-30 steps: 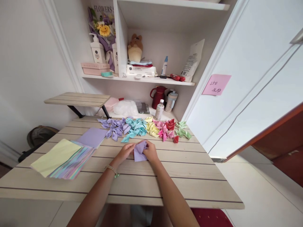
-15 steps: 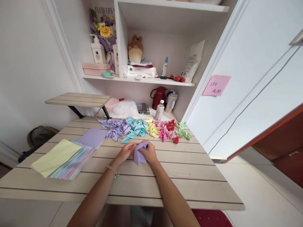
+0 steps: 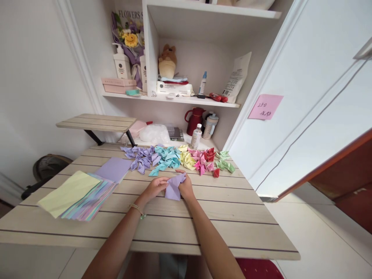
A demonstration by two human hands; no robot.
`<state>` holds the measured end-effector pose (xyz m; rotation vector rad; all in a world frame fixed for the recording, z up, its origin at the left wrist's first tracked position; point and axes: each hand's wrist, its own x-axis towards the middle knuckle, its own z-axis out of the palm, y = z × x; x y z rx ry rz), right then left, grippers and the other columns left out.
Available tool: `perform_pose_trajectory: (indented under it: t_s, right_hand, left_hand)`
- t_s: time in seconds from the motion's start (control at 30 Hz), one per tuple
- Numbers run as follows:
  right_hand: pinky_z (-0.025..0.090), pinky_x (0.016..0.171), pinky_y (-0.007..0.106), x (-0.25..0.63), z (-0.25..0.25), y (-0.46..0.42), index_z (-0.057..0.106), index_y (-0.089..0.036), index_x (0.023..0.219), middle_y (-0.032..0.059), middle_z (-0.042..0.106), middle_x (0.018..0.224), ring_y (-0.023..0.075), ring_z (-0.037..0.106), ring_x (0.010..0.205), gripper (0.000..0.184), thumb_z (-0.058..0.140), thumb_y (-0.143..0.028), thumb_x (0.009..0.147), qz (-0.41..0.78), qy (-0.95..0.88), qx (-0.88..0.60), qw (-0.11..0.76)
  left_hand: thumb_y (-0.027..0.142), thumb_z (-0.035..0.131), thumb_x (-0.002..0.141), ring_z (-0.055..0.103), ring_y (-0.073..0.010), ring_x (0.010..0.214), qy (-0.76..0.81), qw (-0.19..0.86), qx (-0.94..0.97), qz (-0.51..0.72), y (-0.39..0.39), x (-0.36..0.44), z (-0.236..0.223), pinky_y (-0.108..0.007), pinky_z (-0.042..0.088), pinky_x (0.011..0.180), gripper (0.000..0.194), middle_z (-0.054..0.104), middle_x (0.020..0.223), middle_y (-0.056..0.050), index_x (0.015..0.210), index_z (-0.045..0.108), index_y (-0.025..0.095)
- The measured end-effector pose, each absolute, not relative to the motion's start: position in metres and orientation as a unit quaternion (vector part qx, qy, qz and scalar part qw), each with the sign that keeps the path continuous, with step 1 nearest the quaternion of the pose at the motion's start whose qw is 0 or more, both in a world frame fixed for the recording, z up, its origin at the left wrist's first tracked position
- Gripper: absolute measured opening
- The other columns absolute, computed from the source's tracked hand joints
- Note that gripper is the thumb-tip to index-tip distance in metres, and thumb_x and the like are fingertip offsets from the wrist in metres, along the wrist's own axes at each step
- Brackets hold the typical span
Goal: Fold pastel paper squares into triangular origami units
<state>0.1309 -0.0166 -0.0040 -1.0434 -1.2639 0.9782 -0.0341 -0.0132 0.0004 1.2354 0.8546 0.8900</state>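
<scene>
A folded sheet of purple origami paper (image 3: pixel 173 188) is held between my two hands just above the wooden table. My left hand (image 3: pixel 156 187) grips its left edge, the fingertips partly behind the paper. On the other side, my right hand (image 3: pixel 185 186) pinches the upper right part, thumb towards me. Beyond my hands lies a row of folded paper pieces: purple pieces (image 3: pixel 142 159), blue pieces (image 3: pixel 167 158), yellow pieces (image 3: pixel 187 159), pink pieces (image 3: pixel 201 164), red pieces (image 3: pixel 209 154) and green pieces (image 3: pixel 225 164).
A fanned stack of coloured paper (image 3: pixel 87 197) with a yellow sheet (image 3: pixel 69 193) on top lies at the left, beside a purple sheet (image 3: pixel 114 169). A small raised stand (image 3: pixel 97 122) is behind. A clear bottle (image 3: pixel 196 137) and a red jug (image 3: pixel 195 121) stand at the back.
The purple paper has turned and now shows a broader, flatter face. My right hand has shifted slightly to the right, and the left fingers have moved back along the paper's edge.
</scene>
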Motion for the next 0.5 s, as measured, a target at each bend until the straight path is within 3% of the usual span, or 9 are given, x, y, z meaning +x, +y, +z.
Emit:
perform_pose_trajectory:
  t_s: [0.07,0.23,0.5]
  right_hand:
    - [0.045,0.057,0.025,0.131,-0.002,-0.018,0.057,-0.018,0.104,-0.0013,0.063,0.068,0.0151,0.056,0.060,0.046,0.060,-0.014,0.058,0.389,-0.569,-0.443,0.573]
    - [0.047,0.074,0.031,0.133,0.006,-0.020,0.069,-0.022,0.075,0.0044,0.068,0.083,0.0198,0.061,0.080,0.021,0.057,-0.010,0.061,0.336,-0.675,-0.378,0.537]
    - [0.047,0.077,0.034,0.136,0.012,-0.021,0.072,-0.025,0.078,0.0054,0.068,0.093,0.0212,0.061,0.090,0.025,0.057,-0.009,0.065,0.338,-0.703,-0.355,0.515]
  left_hand:
    - [0.030,0.069,0.065,0.064,-0.0217,0.080,0.377,0.642,0.538,0.394,-0.012,-0.034,-0.002,-0.028,0.048,0.067,0.044,0.071,0.084,-0.009,0.105,0.061,0.013]
    - [0.029,0.068,0.065,0.064,-0.0196,0.075,0.376,0.644,0.515,0.422,-0.011,-0.035,-0.001,-0.029,0.048,0.068,0.043,0.070,0.087,-0.009,0.105,0.062,0.013]
    - [0.038,0.068,0.067,0.064,-0.0213,0.079,0.394,0.640,0.493,0.438,-0.014,-0.034,0.007,-0.031,0.049,0.070,0.040,0.069,0.090,-0.009,0.098,0.064,0.014]
